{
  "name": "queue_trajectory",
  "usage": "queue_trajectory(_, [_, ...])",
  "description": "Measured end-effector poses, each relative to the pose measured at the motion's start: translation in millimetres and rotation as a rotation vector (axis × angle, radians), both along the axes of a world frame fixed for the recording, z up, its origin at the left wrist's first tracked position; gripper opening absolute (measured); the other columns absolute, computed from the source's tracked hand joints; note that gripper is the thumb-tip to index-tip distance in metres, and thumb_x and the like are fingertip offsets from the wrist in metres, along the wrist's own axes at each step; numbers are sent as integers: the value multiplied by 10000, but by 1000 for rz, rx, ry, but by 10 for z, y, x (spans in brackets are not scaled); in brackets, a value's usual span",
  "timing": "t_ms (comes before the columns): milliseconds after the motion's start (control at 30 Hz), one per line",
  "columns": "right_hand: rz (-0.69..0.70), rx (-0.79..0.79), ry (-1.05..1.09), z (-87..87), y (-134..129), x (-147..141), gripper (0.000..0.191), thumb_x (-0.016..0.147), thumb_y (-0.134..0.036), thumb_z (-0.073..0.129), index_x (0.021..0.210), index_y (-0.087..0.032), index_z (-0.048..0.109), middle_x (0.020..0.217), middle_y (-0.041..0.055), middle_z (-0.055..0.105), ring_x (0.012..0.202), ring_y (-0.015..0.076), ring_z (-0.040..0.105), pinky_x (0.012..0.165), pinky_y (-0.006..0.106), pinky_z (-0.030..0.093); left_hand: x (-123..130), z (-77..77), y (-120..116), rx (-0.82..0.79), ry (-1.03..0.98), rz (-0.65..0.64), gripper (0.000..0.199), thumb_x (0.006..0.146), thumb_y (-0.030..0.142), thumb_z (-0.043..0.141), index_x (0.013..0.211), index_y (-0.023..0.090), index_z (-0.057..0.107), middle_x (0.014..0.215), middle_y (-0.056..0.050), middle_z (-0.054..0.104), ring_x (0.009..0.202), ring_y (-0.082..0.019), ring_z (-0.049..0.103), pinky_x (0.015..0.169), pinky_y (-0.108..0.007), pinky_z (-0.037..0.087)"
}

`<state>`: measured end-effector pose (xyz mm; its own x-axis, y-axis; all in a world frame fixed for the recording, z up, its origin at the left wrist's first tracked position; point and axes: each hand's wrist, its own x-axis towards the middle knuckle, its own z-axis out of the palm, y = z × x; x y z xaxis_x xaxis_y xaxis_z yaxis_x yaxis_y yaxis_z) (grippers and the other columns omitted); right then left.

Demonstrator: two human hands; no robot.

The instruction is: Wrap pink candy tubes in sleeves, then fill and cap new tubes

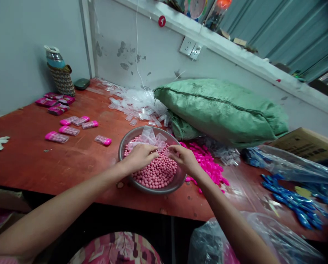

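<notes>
Bare forearms (70,203) slant in from eight and five o'clock over a metal bowl (181,179) of pink beads (158,172). Clear plastic cases (148,136) lie on the beads toward twelve o'clock, long axes mixed, just beyond the left hand's (142,157) curled fingers, farther from the right hand's (184,157) loosely bent ones; whether either pinches anything, I cannot tell.

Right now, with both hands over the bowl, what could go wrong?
The bowl sits close to the near edge of the table, so a bump could perhaps tip it and spill the pink beads. The clear plastic pieces lie loose on the beads, so the left hand or right hand might brush some out. Bright pink pieces lie loose beside the bowl; stray beads could roll in among them.
</notes>
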<state>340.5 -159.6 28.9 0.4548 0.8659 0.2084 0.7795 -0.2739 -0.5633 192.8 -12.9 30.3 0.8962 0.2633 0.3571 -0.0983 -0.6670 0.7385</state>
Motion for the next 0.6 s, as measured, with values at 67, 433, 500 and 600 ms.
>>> queue_trajectory(67, [109,-304,-309,-67,16,37,176,780,-87,481,871,-161,612,943,120,631,929,228,536,810,333,396,-19,-90,100,-44,4,44,239,770,258,513,917,190,688,936,-61,695,871,-217,619,804,-319,426])
queue_trajectory(433, [291,-174,251,-341,413,-373,122,717,-143,573,836,-167,569,729,-13,610,678,131,563,628,239,447,-40,-378,251,-489,-97,193,363,752,315,545,1058,136,625,1068,-108,645,981,-226,592,893,-373,437])
queue_trajectory(500, [181,19,643,-289,350,-361,185,670,-185,641,836,-171,560,706,-31,592,656,127,568,605,246,465,-51,-354,237,-548,-78,138,410,726,308,585,1091,122,596,1071,-116,639,976,-222,592,891,-372,440])
queue_trajectory(600, [83,193,950,-224,256,-370,241,614,-198,705,808,-176,564,729,-36,597,650,117,583,615,258,491,-68,-310,184,-628,10,-28,500,647,277,673,1111,121,572,1078,-112,631,958,-216,594,858,-351,457])
